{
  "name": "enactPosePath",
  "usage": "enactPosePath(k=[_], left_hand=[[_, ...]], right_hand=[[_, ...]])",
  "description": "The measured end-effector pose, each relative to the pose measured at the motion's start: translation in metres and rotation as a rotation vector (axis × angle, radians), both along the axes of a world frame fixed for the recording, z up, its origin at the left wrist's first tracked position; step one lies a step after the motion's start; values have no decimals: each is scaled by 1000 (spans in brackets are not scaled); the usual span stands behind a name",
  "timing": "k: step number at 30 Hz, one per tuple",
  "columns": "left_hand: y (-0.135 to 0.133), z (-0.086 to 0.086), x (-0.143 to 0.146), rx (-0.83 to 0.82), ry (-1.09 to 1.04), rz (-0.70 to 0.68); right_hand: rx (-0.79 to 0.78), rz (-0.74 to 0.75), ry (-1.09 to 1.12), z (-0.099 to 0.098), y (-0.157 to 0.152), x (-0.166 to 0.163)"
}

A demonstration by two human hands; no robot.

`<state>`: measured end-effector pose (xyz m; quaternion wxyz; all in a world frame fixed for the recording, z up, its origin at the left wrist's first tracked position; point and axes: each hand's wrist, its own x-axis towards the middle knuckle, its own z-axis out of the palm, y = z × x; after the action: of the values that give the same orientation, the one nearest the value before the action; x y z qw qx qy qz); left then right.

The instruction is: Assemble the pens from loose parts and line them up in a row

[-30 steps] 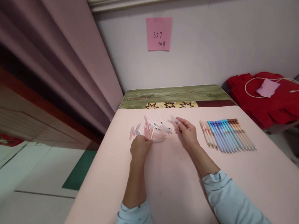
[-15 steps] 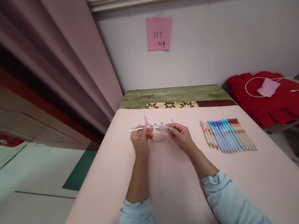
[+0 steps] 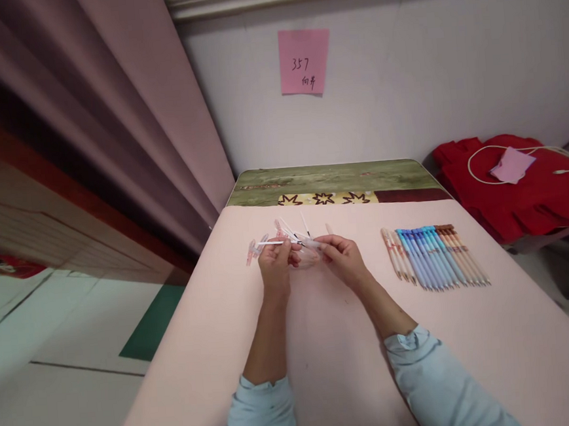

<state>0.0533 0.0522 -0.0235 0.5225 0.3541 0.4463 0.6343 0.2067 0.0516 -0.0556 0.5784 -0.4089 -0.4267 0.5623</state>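
My left hand (image 3: 275, 273) pinches a thin white pen refill (image 3: 270, 243) that lies nearly level, its dark end pointing right. Facing it, my right hand (image 3: 343, 255) has its fingers closed on a translucent pen barrel (image 3: 310, 242). The refill's dark end is at or just inside the barrel's left end; I cannot tell which. Behind my hands lie more white refills (image 3: 305, 223) and clear, pink-printed pen parts (image 3: 251, 251), partly hidden by my fingers.
A row of finished-looking pens (image 3: 430, 257) in white, blue and brown lies to the right on the pink table cover (image 3: 336, 366). Red cloth (image 3: 548, 185) with a white cable is beyond the right edge. A pink note (image 3: 305, 62) hangs on the wall.
My left hand has moved right with the refill, bringing its dark end up to the barrel. My right hand has stayed almost still.
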Motion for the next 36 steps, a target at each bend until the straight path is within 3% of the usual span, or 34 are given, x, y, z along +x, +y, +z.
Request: enactPosePath(k=[13,23,31,36], left_hand=[[-1,2,-1,15,69,-19],[0,2,-1,59,79,-9],[4,1,-9,125,40,214],[4,1,-9,114,40,223]], right_hand=[[83,169,-196,-11,-2,1],[121,141,-281,-13,-3,3],[125,96,-295,-15,-1,3],[131,93,-379,-16,-1,4]])
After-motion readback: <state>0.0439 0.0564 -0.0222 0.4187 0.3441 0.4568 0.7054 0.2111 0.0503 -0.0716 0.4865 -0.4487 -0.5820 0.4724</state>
